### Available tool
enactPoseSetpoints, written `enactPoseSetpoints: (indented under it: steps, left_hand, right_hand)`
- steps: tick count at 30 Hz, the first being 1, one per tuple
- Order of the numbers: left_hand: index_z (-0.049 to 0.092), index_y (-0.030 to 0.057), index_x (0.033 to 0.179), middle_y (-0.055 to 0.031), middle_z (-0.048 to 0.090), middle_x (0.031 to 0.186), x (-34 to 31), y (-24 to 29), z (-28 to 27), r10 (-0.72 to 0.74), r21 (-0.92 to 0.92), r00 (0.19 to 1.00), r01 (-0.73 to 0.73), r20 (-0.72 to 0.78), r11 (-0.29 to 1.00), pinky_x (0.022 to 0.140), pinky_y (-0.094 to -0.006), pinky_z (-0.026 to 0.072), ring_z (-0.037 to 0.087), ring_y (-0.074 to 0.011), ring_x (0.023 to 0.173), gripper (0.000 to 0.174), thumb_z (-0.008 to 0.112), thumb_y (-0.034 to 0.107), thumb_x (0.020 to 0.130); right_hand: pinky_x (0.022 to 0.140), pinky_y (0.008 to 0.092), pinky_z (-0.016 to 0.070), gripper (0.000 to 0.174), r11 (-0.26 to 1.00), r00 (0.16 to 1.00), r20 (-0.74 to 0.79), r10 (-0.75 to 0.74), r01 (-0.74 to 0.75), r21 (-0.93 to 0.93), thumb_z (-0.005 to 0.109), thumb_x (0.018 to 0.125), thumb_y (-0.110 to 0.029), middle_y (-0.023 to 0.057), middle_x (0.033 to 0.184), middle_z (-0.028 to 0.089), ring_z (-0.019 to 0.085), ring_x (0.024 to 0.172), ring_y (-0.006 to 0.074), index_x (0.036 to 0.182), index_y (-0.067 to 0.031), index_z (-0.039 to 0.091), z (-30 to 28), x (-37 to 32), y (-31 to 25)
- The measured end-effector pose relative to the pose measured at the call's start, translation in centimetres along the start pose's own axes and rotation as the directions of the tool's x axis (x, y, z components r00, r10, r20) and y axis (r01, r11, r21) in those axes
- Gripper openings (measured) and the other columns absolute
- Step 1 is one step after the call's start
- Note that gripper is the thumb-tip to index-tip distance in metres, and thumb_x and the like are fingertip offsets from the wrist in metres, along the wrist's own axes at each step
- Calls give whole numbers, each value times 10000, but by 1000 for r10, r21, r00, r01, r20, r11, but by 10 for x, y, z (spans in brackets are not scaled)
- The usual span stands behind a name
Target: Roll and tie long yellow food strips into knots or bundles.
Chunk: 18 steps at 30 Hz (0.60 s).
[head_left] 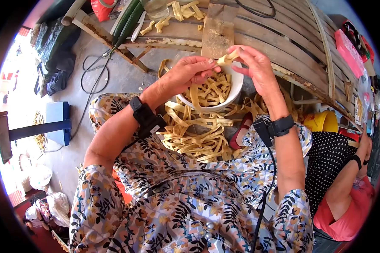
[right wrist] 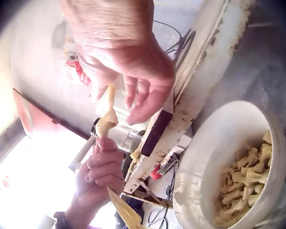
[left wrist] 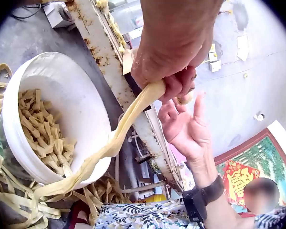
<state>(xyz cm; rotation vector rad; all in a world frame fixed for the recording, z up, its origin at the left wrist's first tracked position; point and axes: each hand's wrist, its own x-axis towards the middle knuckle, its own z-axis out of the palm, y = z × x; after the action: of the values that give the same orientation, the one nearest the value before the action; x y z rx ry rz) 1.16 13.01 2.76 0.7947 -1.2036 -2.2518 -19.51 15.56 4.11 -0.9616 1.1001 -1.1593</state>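
My left hand [head_left: 190,71] grips a long pale yellow strip [left wrist: 128,119], flat and soft like bean-curd skin, whose tail hangs down past the bucket rim. A knot [right wrist: 106,124] in the strip stands just beyond the left fingers. From the other side my right hand [head_left: 259,69] pinches the short end above this knot between thumb and fingers. Below both hands is a white bucket [left wrist: 93,109] partly filled with short knotted pieces [head_left: 213,90]. Long loose strips [head_left: 194,141] lie heaped in front of the bucket, between the person's legs.
A slatted bench [head_left: 283,36] with a rusty frame stands beyond the bucket. It bears a wooden board [head_left: 217,36], several knotted pieces [head_left: 179,12] and long green vegetables [head_left: 126,23]. Another person [head_left: 337,181] sits at the right, near a yellow bucket [head_left: 323,121]. A cable [head_left: 86,82] lies on the floor.
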Motion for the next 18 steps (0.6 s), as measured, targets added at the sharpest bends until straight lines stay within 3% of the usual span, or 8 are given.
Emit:
enactPoseSetpoints:
  steps: [2,3,6,10,11,14,18]
  left_hand:
    - [574,9,907,73,388,599,0,1,0,-10,-7,1000,9,-11,1000,432,-149,220,271,-5,469,239,476,227,898]
    - [571,13,898,77,384,592,0,1,1,-15,-12,1000,15,-16,1000,429,-149,219,269,-5,466,233,474,224,899]
    - [555,32,860,77,379,582,3,-3,2,-9,-5,1000,9,-10,1000,414,-148,208,258,0,448,210,469,219,902]
    - [543,50,826,86,370,571,0,5,-1,-74,-100,994,82,75,992,401,-145,196,243,6,426,203,461,217,907]
    - [541,52,822,89,365,567,0,6,-3,-80,-109,994,88,78,990,399,-144,194,239,8,423,204,458,217,908]
    - [526,59,821,99,335,550,1,5,-5,-109,-133,991,118,74,984,398,-145,191,227,8,416,200,450,220,913]
    - [524,38,819,86,346,558,2,3,-11,-115,-211,985,140,126,967,394,-145,195,229,4,422,204,467,215,904]
  right_hand:
    - [643,205,517,345,991,992,55,113,-108,-80,670,762,-222,16,854,607,554,759,64,1036,-27,590,6,-5,-4]
    - [530,167,476,364,994,985,145,95,-85,-71,690,742,-238,-3,773,589,516,640,33,1023,-35,578,10,-6,1]
    - [442,139,375,275,998,972,231,51,-57,19,676,752,-202,-2,732,582,450,540,10,953,-32,595,22,-5,13]
    - [408,146,259,143,975,994,112,-18,-8,223,629,777,-108,-23,637,518,378,484,4,882,-15,602,19,-4,13]
    - [407,149,251,135,973,998,60,-5,-9,231,624,783,-106,-31,617,492,367,476,6,878,-14,600,17,-4,9]
    - [411,147,258,133,959,993,100,59,-84,272,624,787,-127,-27,617,494,366,473,7,862,-19,601,11,-1,12]
    - [410,151,269,122,978,987,148,61,-89,189,617,798,-157,-24,611,499,364,467,11,806,-38,590,10,2,5]
